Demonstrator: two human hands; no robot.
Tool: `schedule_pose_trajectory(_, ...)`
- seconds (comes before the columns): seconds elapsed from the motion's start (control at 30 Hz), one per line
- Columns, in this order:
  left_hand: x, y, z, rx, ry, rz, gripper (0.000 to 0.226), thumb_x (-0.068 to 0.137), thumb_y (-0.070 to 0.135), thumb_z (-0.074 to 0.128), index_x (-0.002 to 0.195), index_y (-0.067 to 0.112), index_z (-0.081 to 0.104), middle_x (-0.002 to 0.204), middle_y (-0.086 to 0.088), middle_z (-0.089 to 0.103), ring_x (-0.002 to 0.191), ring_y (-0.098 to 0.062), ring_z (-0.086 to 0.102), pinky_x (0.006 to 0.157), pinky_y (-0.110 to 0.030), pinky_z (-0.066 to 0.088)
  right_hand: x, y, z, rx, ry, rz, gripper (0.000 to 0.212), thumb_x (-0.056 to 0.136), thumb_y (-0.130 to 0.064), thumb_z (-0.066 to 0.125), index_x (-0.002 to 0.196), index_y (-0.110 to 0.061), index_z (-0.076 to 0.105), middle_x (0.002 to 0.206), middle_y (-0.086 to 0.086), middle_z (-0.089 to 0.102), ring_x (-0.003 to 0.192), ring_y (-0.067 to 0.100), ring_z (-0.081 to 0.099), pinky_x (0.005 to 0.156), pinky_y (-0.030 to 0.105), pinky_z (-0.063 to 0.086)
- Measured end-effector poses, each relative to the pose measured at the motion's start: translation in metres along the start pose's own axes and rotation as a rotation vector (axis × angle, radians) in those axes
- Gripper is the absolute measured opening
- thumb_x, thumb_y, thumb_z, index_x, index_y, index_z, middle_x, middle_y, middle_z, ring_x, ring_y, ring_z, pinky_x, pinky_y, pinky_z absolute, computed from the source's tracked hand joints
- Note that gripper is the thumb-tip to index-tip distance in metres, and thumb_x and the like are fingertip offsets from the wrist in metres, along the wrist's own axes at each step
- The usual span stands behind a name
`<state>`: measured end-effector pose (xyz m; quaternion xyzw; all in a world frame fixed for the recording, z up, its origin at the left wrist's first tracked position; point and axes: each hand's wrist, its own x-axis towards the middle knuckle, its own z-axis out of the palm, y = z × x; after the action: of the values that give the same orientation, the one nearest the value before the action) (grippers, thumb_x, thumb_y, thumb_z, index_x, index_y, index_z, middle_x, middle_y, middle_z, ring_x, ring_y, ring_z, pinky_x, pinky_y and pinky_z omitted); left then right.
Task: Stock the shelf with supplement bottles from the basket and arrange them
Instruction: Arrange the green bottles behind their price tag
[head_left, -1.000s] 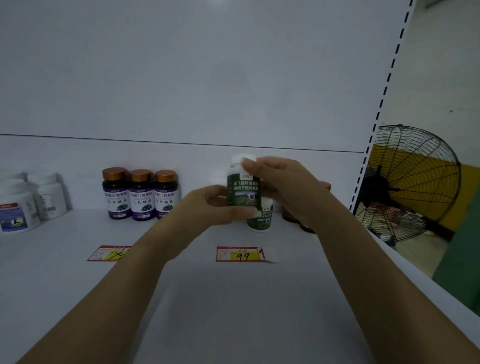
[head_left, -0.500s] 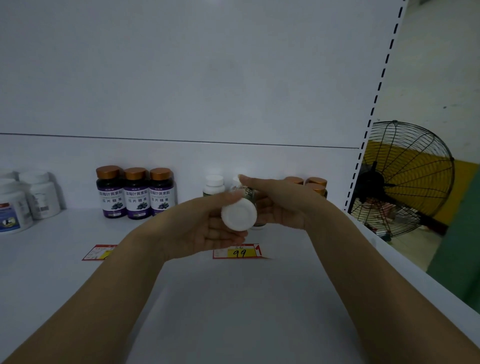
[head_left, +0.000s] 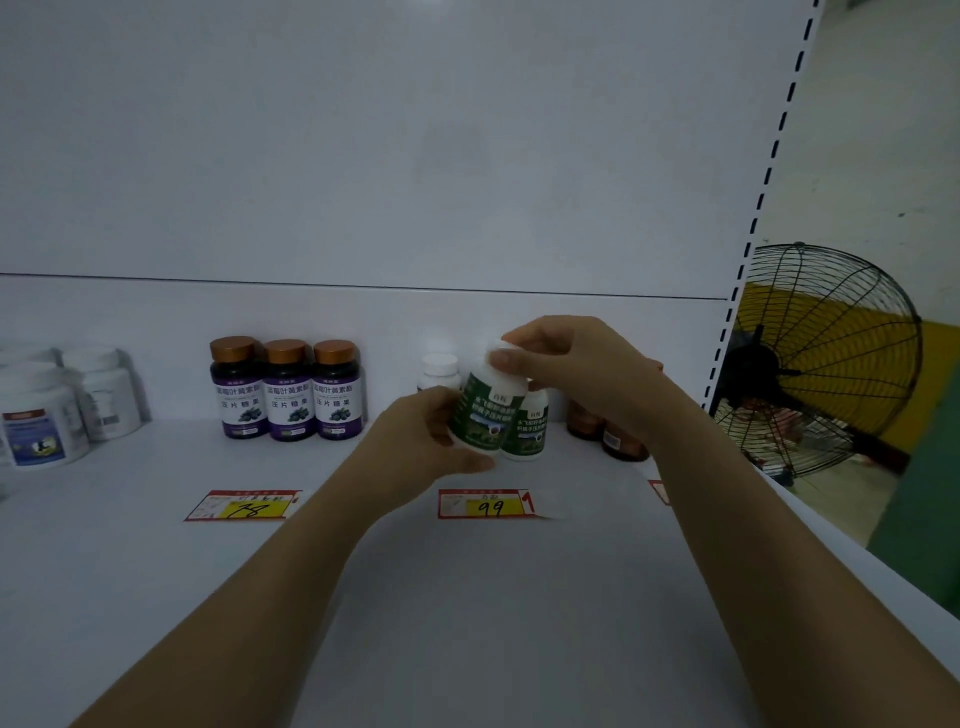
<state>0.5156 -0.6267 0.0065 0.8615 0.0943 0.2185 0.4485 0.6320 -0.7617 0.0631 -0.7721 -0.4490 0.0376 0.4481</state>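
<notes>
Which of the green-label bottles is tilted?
The front bottle, gripped by the left hand at its base and the right hand at its cap. The other bottle stands upright on the shelf beside it.

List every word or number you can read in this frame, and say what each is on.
"99": right price tag.
"78", handwritten: left price tag.
"蓝莓叶黄素酯" above "压片糖果": each of the three purple-label bottles.
Held green-label bottle: white characters, too blurred to read.
White tubs: print too small to read.
</notes>
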Motion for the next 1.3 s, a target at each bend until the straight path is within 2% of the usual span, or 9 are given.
schedule_pose_trajectory(0.13, 0.004, -0.008, 0.002, 0.054, -0.035, -0.010, 0.055, 0.070, 0.011, 0.080, 0.119, 0.020, 0.058, 0.113, 0.004, 0.067, 0.101, -0.009, 0.063, 0.096, -0.034, 0.050, 0.006, -0.013, -0.006, -0.308, -0.117, 0.044, 0.031, 0.083, -0.040, 0.067, 0.103, -0.016, 0.068, 0.096, -0.003, 0.071, 0.080, 0.007, 0.068, 0.076, 0.024, 0.055)
schedule_pose_trajectory(0.27, 0.006, -0.011, 0.001, 0.010, 0.038, -0.012, 0.047, 0.078, 0.018, 0.074, 0.122, 0.021, 0.055, 0.116, 0.007, 0.064, 0.103, -0.006, 0.061, 0.095, -0.025, 0.047, 0.021, -0.042, -0.024, -0.386, -0.131, 0.043, 0.027, 0.085, -0.031, 0.067, 0.104, -0.011, 0.070, 0.097, 0.000, 0.072, 0.081, 0.007, 0.068, 0.079, 0.024, 0.054)
schedule_pose_trajectory(0.37, 0.008, -0.017, 0.001, 0.309, 0.091, -0.075, 0.046, 0.091, 0.029, 0.059, 0.133, 0.017, 0.046, 0.130, 0.000, 0.055, 0.113, -0.012, 0.054, 0.091, -0.020, 0.039, 0.040, -0.059, -0.043, -0.404, -0.031, 0.027, 0.029, 0.084, -0.026, 0.069, 0.104, -0.005, 0.069, 0.099, 0.006, 0.071, 0.087, 0.016, 0.069, 0.084, 0.030, 0.055)
schedule_pose_trajectory(0.47, 0.008, -0.027, 0.005, 0.546, 0.021, -0.200, 0.050, 0.098, 0.034, 0.043, 0.142, 0.012, 0.033, 0.144, -0.007, 0.040, 0.130, -0.019, 0.040, 0.103, -0.027, 0.034, 0.062, -0.065, -0.053, -0.509, 0.044, 0.044, 0.034, 0.082, -0.025, 0.071, 0.103, 0.001, 0.069, 0.103, 0.012, 0.070, 0.091, 0.023, 0.068, 0.088, 0.036, 0.055)
schedule_pose_trajectory(0.57, 0.009, -0.037, 0.008, 0.691, -0.088, -0.243, 0.057, 0.101, 0.038, 0.030, 0.147, 0.005, 0.019, 0.154, -0.011, 0.023, 0.141, -0.023, 0.023, 0.114, -0.031, 0.019, 0.078, -0.056, -0.049, -0.635, 0.042, 0.111, 0.038, 0.082, -0.023, 0.072, 0.110, 0.001, 0.067, 0.110, 0.014, 0.067, 0.097, 0.027, 0.065, 0.086, 0.038, 0.056)
schedule_pose_trajectory(0.73, 0.011, -0.050, 0.007, 0.866, -0.177, -0.263, 0.063, 0.101, 0.043, 0.017, 0.150, 0.005, 0.000, 0.159, -0.011, -0.001, 0.146, -0.022, -0.001, 0.119, -0.033, 0.004, 0.083, -0.025, -0.032, -0.596, -0.018, 0.232, 0.040, 0.080, -0.017, 0.074, 0.113, 0.004, 0.064, 0.114, 0.019, 0.063, 0.094, 0.031, 0.067, 0.077, 0.040, 0.059)
schedule_pose_trajectory(0.9, 0.010, -0.050, 0.008, 0.915, -0.207, -0.261, 0.063, 0.101, 0.042, 0.014, 0.149, 0.005, 0.000, 0.158, -0.012, 0.000, 0.146, -0.023, 0.000, 0.119, -0.034, 0.005, 0.080, -0.005, -0.017, -0.515, -0.036, 0.280, 0.041, 0.080, -0.017, 0.074, 0.112, 0.005, 0.061, 0.112, 0.020, 0.060, 0.094, 0.032, 0.066, 0.077, 0.041, 0.059)
schedule_pose_trajectory(1.07, 0.010, -0.050, 0.009, 0.918, -0.212, -0.268, 0.062, 0.101, 0.042, 0.013, 0.149, 0.005, 0.000, 0.158, -0.012, -0.001, 0.146, -0.022, 0.001, 0.119, -0.034, 0.005, 0.078, 0.012, -0.006, -0.504, -0.050, 0.319, 0.028, 0.080, -0.021, 0.074, 0.092, 0.001, 0.063, 0.100, 0.020, 0.066, 0.086, 0.032, 0.069, 0.070, 0.035, 0.057)
schedule_pose_trajectory(1.3, 0.010, -0.052, 0.009, 0.946, -0.215, -0.255, 0.062, 0.101, 0.041, 0.013, 0.150, 0.005, 0.001, 0.158, -0.012, 0.000, 0.146, -0.023, 0.002, 0.119, -0.035, 0.006, 0.077, 0.022, -0.002, -0.482, -0.047, 0.336, 0.032, 0.091, -0.022, 0.057, 0.109, 0.004, 0.063, 0.107, 0.019, 0.068, 0.084, 0.026, 0.065, 0.067, 0.027, 0.052)
